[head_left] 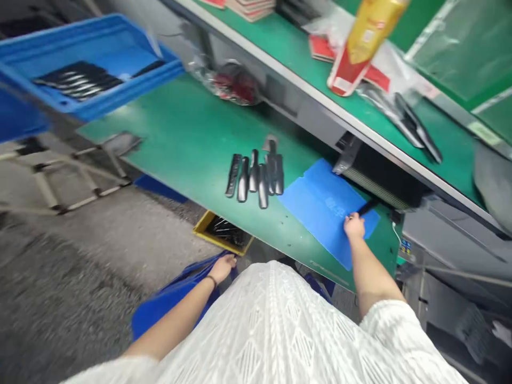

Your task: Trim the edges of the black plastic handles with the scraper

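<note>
My right hand (354, 226) is closed on a slim black piece (368, 207), perhaps a handle part, above the right end of a blue sheet (316, 200) lying on the green table. My left hand (224, 268) hangs below the table's front edge with its fingers curled. It is beside a blue plastic object (172, 306); whether it grips this is unclear. Left of the sheet, several glossy black handle-like pieces (262, 186) lie side by side. A ridged black strip (233, 175) is at their left end.
A blue tray (120, 101) with several black pieces stands at the left. Under the table edge is a yellow bin (206, 224). A raised shelf (288, 69) runs along the back, bearing a yellow-and-red package (364, 45). A dark ribbed box (374, 173) sits beneath it.
</note>
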Available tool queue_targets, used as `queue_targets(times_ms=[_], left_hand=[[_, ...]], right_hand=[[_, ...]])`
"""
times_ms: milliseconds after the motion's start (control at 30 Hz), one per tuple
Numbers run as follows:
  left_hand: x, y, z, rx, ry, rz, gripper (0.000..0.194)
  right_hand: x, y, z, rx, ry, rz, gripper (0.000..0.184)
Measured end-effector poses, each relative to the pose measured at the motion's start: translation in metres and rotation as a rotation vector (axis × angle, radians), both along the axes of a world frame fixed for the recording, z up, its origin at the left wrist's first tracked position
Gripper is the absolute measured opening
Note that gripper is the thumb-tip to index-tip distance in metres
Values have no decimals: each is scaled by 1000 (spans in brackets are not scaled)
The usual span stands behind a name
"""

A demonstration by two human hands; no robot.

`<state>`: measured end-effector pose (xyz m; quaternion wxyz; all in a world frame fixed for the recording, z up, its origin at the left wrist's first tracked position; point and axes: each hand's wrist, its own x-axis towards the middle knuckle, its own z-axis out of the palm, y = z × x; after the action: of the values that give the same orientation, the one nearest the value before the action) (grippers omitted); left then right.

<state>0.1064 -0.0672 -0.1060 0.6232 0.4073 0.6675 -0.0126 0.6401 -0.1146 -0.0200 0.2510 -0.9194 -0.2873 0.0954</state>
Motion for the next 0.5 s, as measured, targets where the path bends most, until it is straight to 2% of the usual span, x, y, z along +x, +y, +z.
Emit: queue_targets(times_ms=[67,167,267,367,433,500], left_hand=[[3,-8,6,-38,-75,-4,18],[12,-10,29,-24,-225,-9,26],[36,-2,60,19,-463,-43,43],[73,11,89,17,-686,-38,65],[99,20,107,67,-816,58,75],[121,26,127,150,-993,361,74]], right_hand=[[-20,-9,-5,42,45,-54,42],[-60,-26,-1,83,141,-75,23],[-111,-47,15,117,288,-31,31],[-171,-64,37,171,525,94,42],[-211,-71,54,190,696,194,50],[-245,-74,72,186,816,296,49]])
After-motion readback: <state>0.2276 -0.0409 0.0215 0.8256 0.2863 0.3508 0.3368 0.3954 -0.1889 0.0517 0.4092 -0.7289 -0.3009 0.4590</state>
